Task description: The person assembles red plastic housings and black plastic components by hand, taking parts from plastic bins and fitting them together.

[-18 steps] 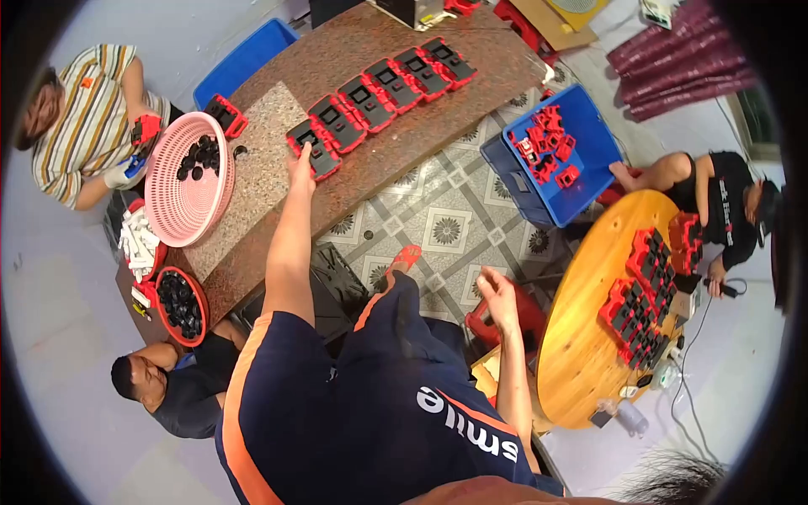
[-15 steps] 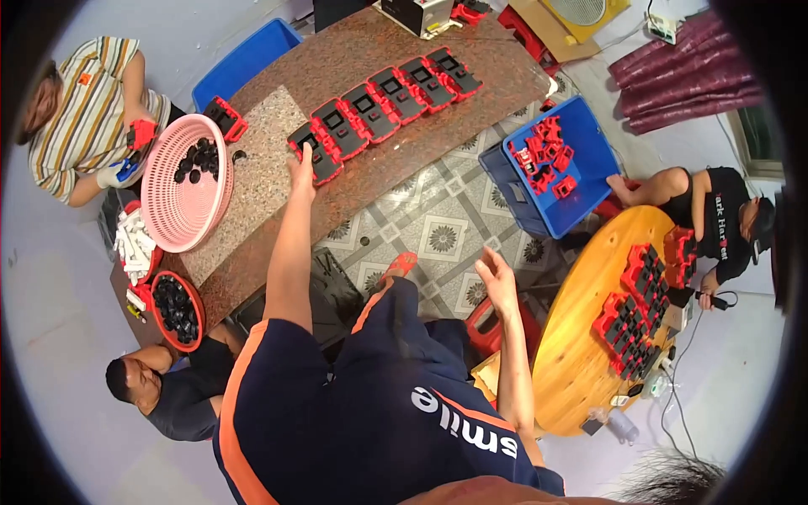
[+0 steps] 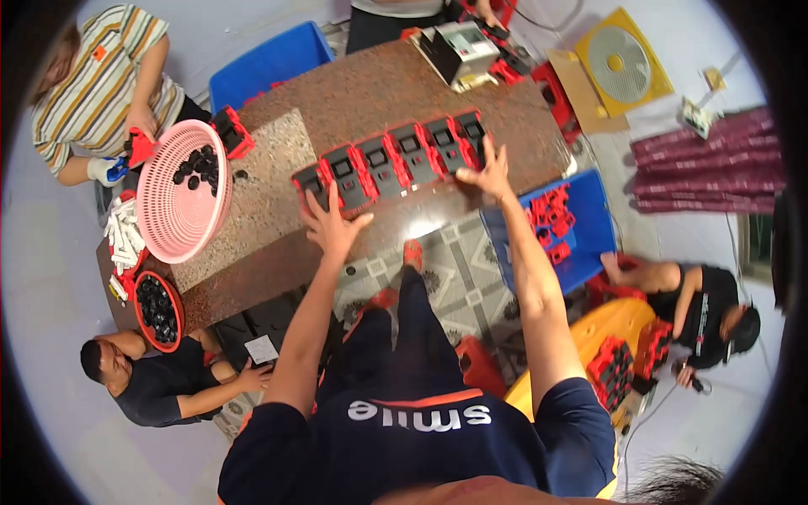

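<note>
Evidently, left hand [image 3: 335,234], right hand [image 3: 488,177] splayed apart at red-black casings [image 3: 376,158]; shirt [image 3: 404,450] white-lettered.

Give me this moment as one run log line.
red-black units: row on table | left hand: open, at row's left end | right hand: open, at row's right end

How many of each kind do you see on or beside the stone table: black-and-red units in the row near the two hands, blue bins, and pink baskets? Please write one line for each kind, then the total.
Black-and-red units in the row: 6
Blue bins: 2
Pink baskets: 1
Total: 9
</note>
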A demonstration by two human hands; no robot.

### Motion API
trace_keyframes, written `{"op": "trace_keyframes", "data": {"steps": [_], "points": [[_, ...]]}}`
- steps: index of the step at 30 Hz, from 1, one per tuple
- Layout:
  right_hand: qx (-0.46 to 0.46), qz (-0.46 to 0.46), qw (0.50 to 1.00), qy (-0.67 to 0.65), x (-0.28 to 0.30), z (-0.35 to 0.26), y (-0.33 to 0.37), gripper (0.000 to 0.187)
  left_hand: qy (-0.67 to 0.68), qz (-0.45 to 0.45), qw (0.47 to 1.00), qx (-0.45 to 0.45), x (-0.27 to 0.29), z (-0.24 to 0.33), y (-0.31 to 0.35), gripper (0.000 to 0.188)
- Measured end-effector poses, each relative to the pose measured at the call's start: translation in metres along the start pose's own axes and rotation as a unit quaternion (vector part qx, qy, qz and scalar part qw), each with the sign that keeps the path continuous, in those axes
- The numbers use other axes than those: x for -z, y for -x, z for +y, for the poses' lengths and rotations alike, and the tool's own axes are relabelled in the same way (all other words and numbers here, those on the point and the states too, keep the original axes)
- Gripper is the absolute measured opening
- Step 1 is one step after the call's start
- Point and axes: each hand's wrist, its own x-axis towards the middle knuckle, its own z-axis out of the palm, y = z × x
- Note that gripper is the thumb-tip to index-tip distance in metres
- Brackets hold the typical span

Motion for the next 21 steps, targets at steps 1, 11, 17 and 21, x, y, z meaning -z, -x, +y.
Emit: {"op": "trace_keyframes", "data": {"steps": [1,11,17,21], "points": [[0.008,-0.027,0.999,0.043,-0.019,0.003,-0.005,0.127,-0.034,0.018,0.999,0.002,-0.003,-0.005,-0.001,0.105],[0.011,-0.073,0.997,0.001,-0.076,-0.133,-0.137,0.114,-0.08,0.126,0.986,0.075,0.014,-0.021,-0.121,0.085],[-0.02,-0.097,0.994,0.043,-0.078,-0.153,-0.174,0.112,-0.068,0.137,0.988,0.023,0.016,-0.037,-0.174,0.084],[0.043,-0.023,0.999,0.024,-0.072,-0.138,-0.135,0.105,-0.105,0.114,0.988,0.002,0.031,-0.015,-0.156,0.087]]}}
